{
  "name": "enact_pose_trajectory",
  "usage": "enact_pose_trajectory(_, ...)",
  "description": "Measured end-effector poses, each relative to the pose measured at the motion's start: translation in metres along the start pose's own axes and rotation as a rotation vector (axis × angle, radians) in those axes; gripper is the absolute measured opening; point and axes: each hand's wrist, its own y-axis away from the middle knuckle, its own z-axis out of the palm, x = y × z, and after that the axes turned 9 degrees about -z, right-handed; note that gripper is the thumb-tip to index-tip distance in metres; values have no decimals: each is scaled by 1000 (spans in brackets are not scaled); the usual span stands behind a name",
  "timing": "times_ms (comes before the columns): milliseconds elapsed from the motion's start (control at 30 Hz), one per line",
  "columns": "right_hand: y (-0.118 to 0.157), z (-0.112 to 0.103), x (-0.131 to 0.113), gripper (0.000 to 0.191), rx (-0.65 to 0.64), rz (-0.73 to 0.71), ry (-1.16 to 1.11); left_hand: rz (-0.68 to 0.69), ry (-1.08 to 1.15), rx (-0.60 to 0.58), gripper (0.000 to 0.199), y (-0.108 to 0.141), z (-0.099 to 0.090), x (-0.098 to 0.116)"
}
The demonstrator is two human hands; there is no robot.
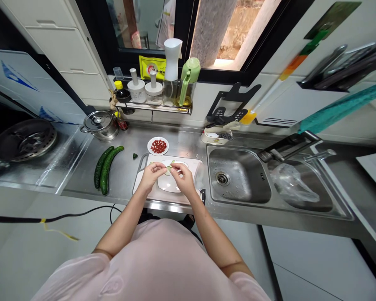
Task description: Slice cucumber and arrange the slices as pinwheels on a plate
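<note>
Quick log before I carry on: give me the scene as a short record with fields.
left hand: fingertips at a cucumber slice; exact grip unclear
right hand: fingertips close beside it
under hands: white plate on a cutting board
left of board: two whole cucumbers
behind board: dish of red pieces
right of board: sink

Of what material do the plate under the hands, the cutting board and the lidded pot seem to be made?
White plate: probably glazed ceramic, glossy, with bright reflections. Cutting board: perhaps smooth plastic, since its pale surface shows no wood grain; not certain. Lidded pot: polished metal, likely stainless steel, by its mirror-like shine.
</note>
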Motion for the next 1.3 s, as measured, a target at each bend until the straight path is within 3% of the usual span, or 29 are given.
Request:
enact_pose_trajectory(300, -6, 4, -1, 21, 37, 110, -182, -7, 4, 12, 32, 0, 4, -5)
enact_pose_trajectory(367, -8, 3, -2, 21, 60, 142, -230, -72, 21, -5, 35, 0, 4, -8)
enact_pose_trajectory(567, -11, -1, -7, 20, 69, 149, -254, -418, 130, -222, 53, 6, 8, -12)
enact_pose_trajectory(800, -9, -3, -8, 19, 61, 132, -244, -557, 262, -371, 46, 8, 10, -1)
enact_pose_trajectory(1000, -7, -5, -9, 17, -4, 88, -226, -519, 317, -330, 34, 6, 11, 4)
enact_pose_trajectory(1133, -6, -6, -7, 15, -37, 58, -196, -448, 379, -320, 42, 8, 10, 9)
enact_pose_trajectory(1300, -7, -8, -8, 14, -40, 26, -164, -310, 262, -255, 50, 9, 8, 13)
